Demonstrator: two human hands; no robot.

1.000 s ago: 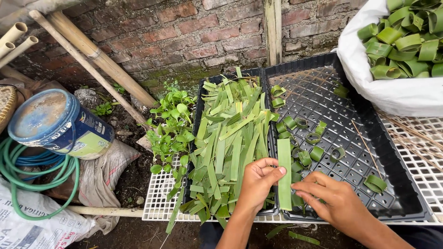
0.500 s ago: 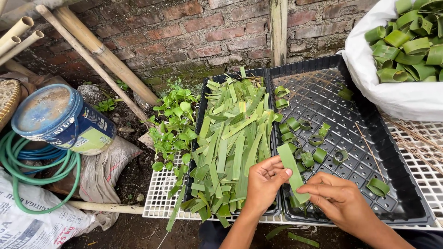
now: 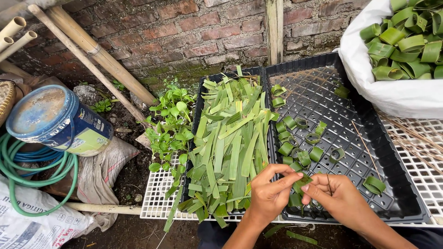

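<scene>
Pinching a green leaf strip (image 3: pixel 301 183) between my left hand (image 3: pixel 267 191) and right hand (image 3: pixel 334 196), fingers pressed on it; strip bent, glossy, over the black tray (image 3: pixel 397 203) near edge.

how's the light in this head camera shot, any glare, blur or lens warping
Head view: soft, even daylight with faint shadows; no glare on the black plastic perforated tray; sharp throughout, the left hand, right hand and folded green leaf strip crisp; wide-angle bending splays the pale bamboo poles.

both hands, left hand (image 3: pixel 267 196) & right hand (image 3: pixel 339 198), pinch a leaf strip (image 3: pixel 301 184) over black tray (image 3: pixel 397 184).
</scene>
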